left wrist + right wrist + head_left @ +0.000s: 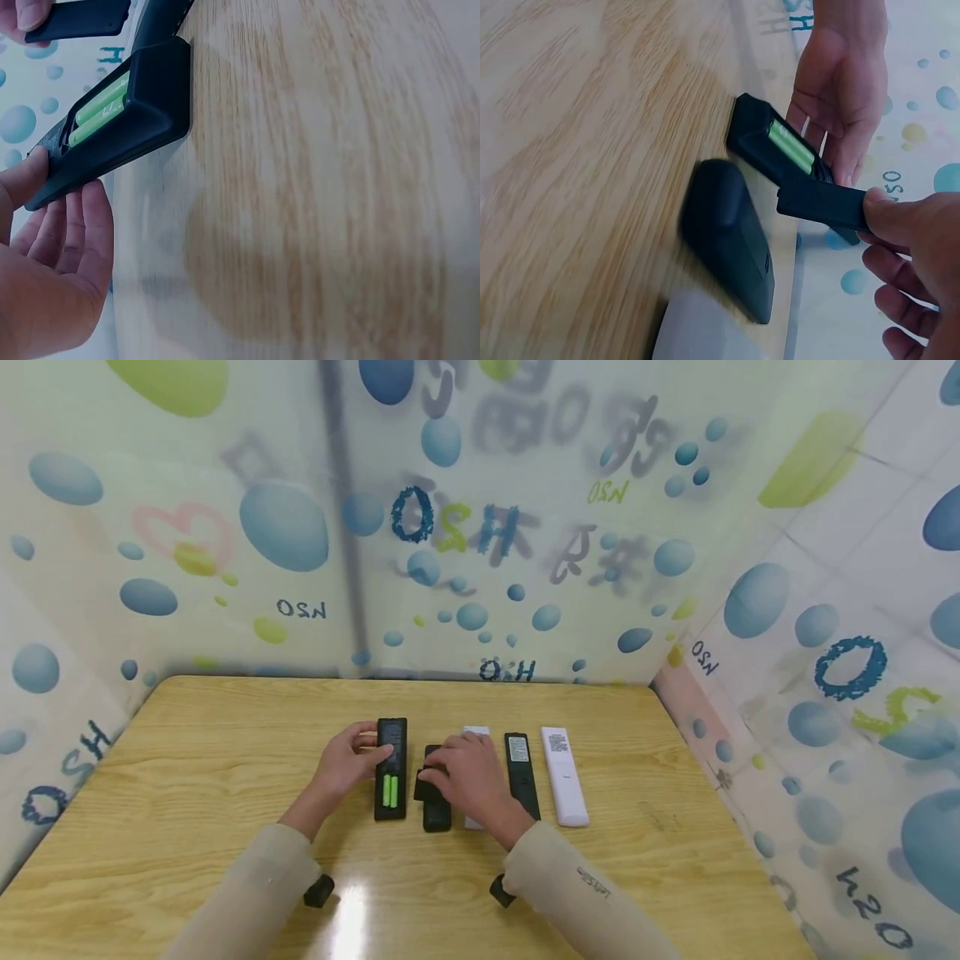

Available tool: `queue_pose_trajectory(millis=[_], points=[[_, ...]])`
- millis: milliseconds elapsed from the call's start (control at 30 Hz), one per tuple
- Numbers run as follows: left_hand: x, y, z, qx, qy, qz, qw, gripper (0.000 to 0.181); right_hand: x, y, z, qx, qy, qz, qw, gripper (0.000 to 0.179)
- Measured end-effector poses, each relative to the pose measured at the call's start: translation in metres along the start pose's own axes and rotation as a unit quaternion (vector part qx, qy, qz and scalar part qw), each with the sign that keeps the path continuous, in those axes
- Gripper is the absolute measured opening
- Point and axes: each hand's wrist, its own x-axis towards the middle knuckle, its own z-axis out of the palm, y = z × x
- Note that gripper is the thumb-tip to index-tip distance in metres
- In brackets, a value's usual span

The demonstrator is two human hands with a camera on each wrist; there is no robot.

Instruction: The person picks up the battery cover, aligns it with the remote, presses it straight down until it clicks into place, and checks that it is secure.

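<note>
My left hand [348, 762] grips the upper part of a black remote control [391, 752], thumb on its back and fingers along its side. The battery compartment is uncovered, and two green batteries [101, 111] lie side by side in it. Between thumb and fingers, my right hand [474, 777] pinches a flat black battery cover [821, 202]. In the head view that hand is over a second black remote [437, 814] and a white remote [477, 729], hiding part of both. The right wrist view has the cover overlapping the far end of the battery-filled remote.
To the right lie another black remote [522, 777] with a white label and a white remote control [566, 777], both back side up. All of them are on a wooden table [225, 735] with patterned walls [465, 585] behind and beside it.
</note>
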Motion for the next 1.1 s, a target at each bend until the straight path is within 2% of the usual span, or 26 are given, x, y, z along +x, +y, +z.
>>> queue_pose_trajectory(millis=[200,500,833,967,1100], points=[[0.000,0.000,0.000,0.000,0.001,0.004,1.0000,0.059,0.008,-0.014,0.000,0.010,-0.035,-0.003,0.9994,0.026],[0.001,-0.003,0.000,0.013,0.003,0.019,0.9997,0.059,0.018,-0.031,0.002,0.008,-0.033,-0.030,0.9990,0.027],[0.000,-0.002,-0.001,0.007,0.000,0.023,0.9997,0.059,0.021,-0.036,0.006,-0.005,-0.035,-0.033,0.9988,0.027],[0.000,-0.003,-0.001,0.006,0.000,0.020,0.9998,0.058,0.022,-0.037,0.008,-0.023,-0.035,-0.034,0.9985,0.027],[0.001,-0.004,-0.002,0.010,0.005,0.020,0.9997,0.056,0.023,-0.037,0.012,-0.051,-0.034,-0.054,0.9967,0.028]])
